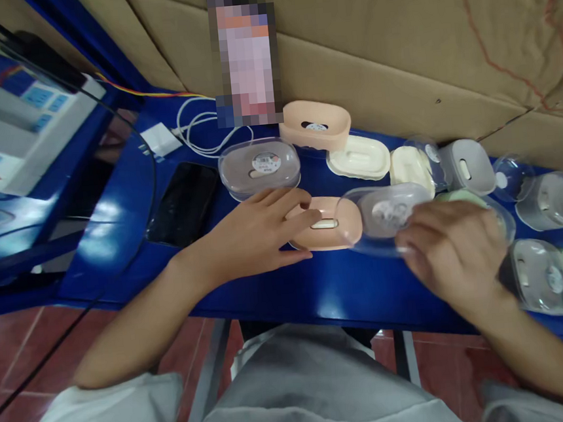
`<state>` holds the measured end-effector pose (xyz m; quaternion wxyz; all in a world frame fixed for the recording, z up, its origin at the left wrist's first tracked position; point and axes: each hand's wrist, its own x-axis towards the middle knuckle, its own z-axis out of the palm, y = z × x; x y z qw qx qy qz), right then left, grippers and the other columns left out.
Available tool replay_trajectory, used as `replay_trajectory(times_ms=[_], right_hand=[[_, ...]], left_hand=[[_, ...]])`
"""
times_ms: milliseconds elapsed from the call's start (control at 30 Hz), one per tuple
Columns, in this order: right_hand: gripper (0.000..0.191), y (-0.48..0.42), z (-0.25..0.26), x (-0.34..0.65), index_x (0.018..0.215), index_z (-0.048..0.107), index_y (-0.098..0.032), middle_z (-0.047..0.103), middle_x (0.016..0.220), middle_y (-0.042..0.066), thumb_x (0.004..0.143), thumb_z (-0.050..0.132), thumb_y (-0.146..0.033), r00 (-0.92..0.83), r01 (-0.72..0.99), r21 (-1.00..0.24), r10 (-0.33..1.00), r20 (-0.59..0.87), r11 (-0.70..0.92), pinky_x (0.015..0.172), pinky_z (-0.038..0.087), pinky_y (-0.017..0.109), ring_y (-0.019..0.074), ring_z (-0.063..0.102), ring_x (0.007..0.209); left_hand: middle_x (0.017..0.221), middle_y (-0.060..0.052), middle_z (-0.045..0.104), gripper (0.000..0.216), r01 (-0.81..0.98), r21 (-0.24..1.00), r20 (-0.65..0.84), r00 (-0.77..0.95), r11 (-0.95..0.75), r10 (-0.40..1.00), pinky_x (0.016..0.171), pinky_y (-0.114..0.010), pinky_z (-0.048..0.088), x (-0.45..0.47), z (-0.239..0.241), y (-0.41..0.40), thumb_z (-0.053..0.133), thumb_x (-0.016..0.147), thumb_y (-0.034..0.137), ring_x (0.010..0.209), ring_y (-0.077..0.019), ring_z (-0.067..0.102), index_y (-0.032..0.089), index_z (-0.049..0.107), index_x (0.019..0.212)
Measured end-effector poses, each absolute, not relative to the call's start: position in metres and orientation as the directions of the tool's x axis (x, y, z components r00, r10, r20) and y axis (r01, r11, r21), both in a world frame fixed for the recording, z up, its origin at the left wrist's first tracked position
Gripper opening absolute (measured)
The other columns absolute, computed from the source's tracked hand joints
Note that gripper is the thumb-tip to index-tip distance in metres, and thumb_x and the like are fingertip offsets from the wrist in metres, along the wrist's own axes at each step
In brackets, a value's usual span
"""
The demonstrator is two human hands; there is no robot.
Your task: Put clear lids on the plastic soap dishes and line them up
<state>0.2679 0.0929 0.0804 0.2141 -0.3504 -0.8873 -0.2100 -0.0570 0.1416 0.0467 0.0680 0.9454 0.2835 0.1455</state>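
Nearest the camera is the person's grey-clothed lap (316, 385), tucked under the front edge of the glossy blue metal table (269, 297). On that edge the left hand (258, 229) lies flat and open, fingers stretched over the near end of a peach oval plastic soap-box base (348, 225), pinning it down rather than gripping it. Just to the right, the right hand (450, 249) is smeared by motion, its fingers curled round a clear domed plastic lid (385, 218). The lid is held tilted at the base's right end, overlapping it but not seated on it. I judge this box to be about halfway: base placed, lid in hand, closing not yet done. Farther right stand lidded boxes with grey and pale green bases (546, 273), seemingly finished. Behind the left hand sits a closed clear-lidded box with a round label (259, 167), and a black phone (185, 203) lies flat to its left. Farther back, loose parts sit uncovered: a peach plastic tray (314, 124), a cream oval insert (358, 157) and a grey plastic base (465, 165). A white charger with its coiled cable (161, 139) lies beyond, in front of the brown cardboard wall (397, 63).
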Motion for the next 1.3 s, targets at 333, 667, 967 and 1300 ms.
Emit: replay_trajectory(times_ms=[333, 667, 967, 1300], right_hand=[[0.056, 0.079, 0.016, 0.238, 0.146, 0.058, -0.021, 0.071, 0.134, 0.014, 0.100, 0.074, -0.047, -0.648, 0.698, -0.067, 0.669, 0.364, 0.713, 0.118, 0.043, 0.054, 0.0311, 0.064, 0.129], [0.060, 0.075, 0.006, 0.234, 0.162, 0.050, -0.035, 0.064, 0.155, 0.007, 0.105, 0.066, -0.029, -0.653, 0.685, -0.148, 0.692, 0.309, 0.713, 0.133, 0.032, 0.060, 0.0308, 0.054, 0.150], [0.077, 0.070, 0.004, 0.228, 0.171, 0.034, -0.026, 0.054, 0.164, 0.013, 0.103, 0.070, -0.032, -0.679, 0.683, -0.050, 0.658, 0.326, 0.729, 0.134, 0.034, 0.056, 0.0297, 0.047, 0.157], [0.083, 0.076, -0.002, 0.234, 0.173, 0.028, -0.032, 0.048, 0.168, 0.013, 0.102, 0.071, -0.032, -0.648, 0.701, -0.110, 0.693, 0.314, 0.705, 0.130, 0.039, 0.058, 0.0329, 0.044, 0.158]], left_hand=[[0.162, -0.016, 0.047, 0.079, 0.486, 0.515, 0.145, 0.762, -0.706, 0.631, 0.121, -0.047, 0.050, -0.056, 0.032, 0.148, 0.076, 0.097, 0.036, 0.152, -0.0331, 0.049, 0.025, 0.034, 0.163], [0.159, -0.019, 0.050, 0.105, 0.417, 0.631, 0.088, 0.799, -0.654, 0.595, 0.121, -0.051, 0.049, -0.049, 0.023, 0.147, 0.089, 0.086, 0.040, 0.147, -0.0355, 0.053, 0.023, 0.028, 0.169], [0.167, -0.019, 0.045, 0.093, 0.432, 0.514, 0.106, 0.825, -0.741, 0.555, 0.125, -0.051, 0.042, -0.046, 0.022, 0.141, 0.081, 0.093, 0.043, 0.152, -0.0367, 0.049, 0.022, 0.031, 0.169], [0.168, -0.016, 0.043, 0.093, 0.476, 0.468, 0.109, 0.805, -0.745, 0.583, 0.123, -0.050, 0.043, -0.044, 0.017, 0.142, 0.078, 0.094, 0.047, 0.151, -0.0365, 0.049, 0.028, 0.028, 0.170]])
